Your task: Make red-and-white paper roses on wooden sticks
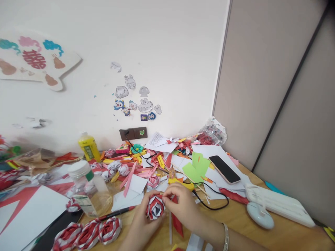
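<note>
A red and white paper rosette (155, 207) with a dark centre faces up between my hands near the front of the table. My left hand (146, 219) is wrapped round its left side and underside. The fingers of my right hand (179, 202) pinch at its upper right edge; a strip of red paper (177, 219) hangs below that hand. Several red and white twisted paper rosettes (89, 234) lie in a row to the left of my hands. Just behind my right hand is a yellow tool (188, 185) with a black cord.
A clear jar (85, 190) and a yellow bottle (89, 147) stand at left. Coloured paper scraps (131, 177) cover the back. A phone (224, 169), a white mouse (260, 215) and a white keyboard (280, 205) lie at right. White sheets (43, 212) lie far left.
</note>
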### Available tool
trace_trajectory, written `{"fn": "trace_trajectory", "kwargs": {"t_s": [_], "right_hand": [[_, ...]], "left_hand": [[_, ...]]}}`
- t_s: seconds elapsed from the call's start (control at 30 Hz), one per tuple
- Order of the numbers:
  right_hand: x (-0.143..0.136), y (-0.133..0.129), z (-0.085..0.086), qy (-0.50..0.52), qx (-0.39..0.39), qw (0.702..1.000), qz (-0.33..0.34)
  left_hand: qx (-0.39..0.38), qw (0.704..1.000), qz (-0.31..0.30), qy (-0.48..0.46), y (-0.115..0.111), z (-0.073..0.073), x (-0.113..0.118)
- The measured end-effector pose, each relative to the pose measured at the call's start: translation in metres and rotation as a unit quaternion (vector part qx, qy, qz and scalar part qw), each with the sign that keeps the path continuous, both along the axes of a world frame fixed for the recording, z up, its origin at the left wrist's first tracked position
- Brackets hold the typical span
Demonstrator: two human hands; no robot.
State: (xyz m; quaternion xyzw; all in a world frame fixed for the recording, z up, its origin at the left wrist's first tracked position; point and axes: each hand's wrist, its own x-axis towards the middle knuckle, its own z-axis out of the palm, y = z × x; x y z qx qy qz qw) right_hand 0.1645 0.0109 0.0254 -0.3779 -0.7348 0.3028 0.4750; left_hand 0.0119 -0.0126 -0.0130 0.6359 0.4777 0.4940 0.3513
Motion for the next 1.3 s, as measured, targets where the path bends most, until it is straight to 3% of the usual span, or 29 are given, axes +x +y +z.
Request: {"fn": "trace_trajectory", "kwargs": {"t_s": [0.13,0.23,0.4,0.63,0.7,0.83,1.1,1.2,1.3], "right_hand": [[0.0,0.003,0.001,0.034,-0.08,0.996,0.028],[0.004,0.004,0.006,0.01,-0.078,0.996,0.05],[0.008,0.007,0.009,-0.005,-0.062,0.996,0.061],[0.005,0.009,-0.001,0.051,-0.159,0.978,0.123],[0.005,0.008,0.001,0.031,-0.123,0.987,0.097],[0.01,0.003,0.012,-0.059,0.021,0.997,0.054],[0.011,0.003,0.013,-0.225,0.193,0.955,0.021],[0.01,0.003,0.009,-0.254,0.23,0.939,0.004],[0.01,0.002,0.008,-0.231,0.217,0.948,-0.001]], "left_hand": [[-0.004,1.0,0.002,0.013,-0.006,0.012,0.004],[-0.007,1.0,0.019,0.022,-0.008,0.019,0.005],[-0.005,0.999,-0.007,0.045,-0.006,0.019,0.005],[-0.007,0.999,-0.002,0.045,-0.01,0.028,0.008],[-0.012,0.999,-0.003,0.036,-0.01,0.029,0.008],[-0.005,0.999,-0.006,0.032,-0.008,0.027,0.007],[0.019,0.998,-0.004,0.058,-0.004,0.02,0.005],[0.023,0.998,-0.008,0.061,-0.005,0.02,0.006],[0.022,0.998,-0.002,0.052,-0.006,0.024,0.007]]}}
